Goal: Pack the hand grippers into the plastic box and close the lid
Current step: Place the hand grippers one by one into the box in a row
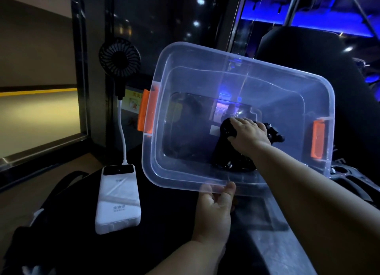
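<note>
Dim room, grey table [283, 254]. Left hand [213, 207] grips the near rim of the clear plastic box [185, 172] and holds it tilted. Right hand [249, 131] is inside, fingers [240, 122] curled over the black hand grippers [224, 153] at the box floor. Best laid flat before release. Open floor lies left of those fingers; the wall with the orange latch [317, 139] is close on their right. Power bank [118, 200] sits outside, left of the left hand.
</note>
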`<state>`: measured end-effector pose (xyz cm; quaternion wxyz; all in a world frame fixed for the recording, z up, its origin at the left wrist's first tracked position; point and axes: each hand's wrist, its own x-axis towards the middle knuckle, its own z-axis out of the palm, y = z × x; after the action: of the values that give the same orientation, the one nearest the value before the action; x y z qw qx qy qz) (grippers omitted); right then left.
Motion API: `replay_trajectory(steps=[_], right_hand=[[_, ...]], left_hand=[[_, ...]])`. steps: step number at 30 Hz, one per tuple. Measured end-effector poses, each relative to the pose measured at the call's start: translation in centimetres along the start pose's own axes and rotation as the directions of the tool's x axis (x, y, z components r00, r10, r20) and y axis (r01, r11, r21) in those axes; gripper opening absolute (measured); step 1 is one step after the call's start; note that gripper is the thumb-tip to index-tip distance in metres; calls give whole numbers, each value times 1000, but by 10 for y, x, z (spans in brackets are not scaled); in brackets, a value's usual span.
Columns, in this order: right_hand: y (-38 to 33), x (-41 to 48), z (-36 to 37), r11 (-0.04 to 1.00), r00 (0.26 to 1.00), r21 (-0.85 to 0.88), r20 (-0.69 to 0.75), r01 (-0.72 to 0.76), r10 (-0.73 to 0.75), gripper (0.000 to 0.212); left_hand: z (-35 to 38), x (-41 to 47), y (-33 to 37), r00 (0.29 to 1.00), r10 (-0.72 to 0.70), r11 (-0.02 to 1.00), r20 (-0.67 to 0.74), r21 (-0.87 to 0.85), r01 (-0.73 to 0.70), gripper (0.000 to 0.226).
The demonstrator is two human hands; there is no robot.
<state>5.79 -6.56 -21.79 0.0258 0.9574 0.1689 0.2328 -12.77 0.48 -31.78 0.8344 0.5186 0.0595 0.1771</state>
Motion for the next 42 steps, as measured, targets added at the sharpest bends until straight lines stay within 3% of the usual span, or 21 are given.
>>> replay_trajectory(steps=[7,12,17,25,39,42], right_hand=[[-11,4,-7,993,1000,-120,8,22,-21,80],[-20,1,-1,988,999,-157,-54,-6,-2,77],[-29,-5,6,976,996,-208,-71,-71,58,100],[-31,-6,9,961,993,-253,-77,-107,91,115],[-33,-2,11,958,996,-275,-42,-84,75,118],[-28,-3,5,975,998,-214,-35,-60,54,112]], left_hand=[[1,0,2,1000,-29,997,-5,-68,29,17],[1,1,-1,999,-35,997,-20,-67,33,18],[-1,3,-5,998,-51,998,-28,-47,50,18],[-3,2,-9,999,-32,999,-28,-15,32,21],[-3,7,-13,999,-19,999,-36,-32,17,21],[-3,7,-14,1000,-8,1000,-27,-25,7,21]])
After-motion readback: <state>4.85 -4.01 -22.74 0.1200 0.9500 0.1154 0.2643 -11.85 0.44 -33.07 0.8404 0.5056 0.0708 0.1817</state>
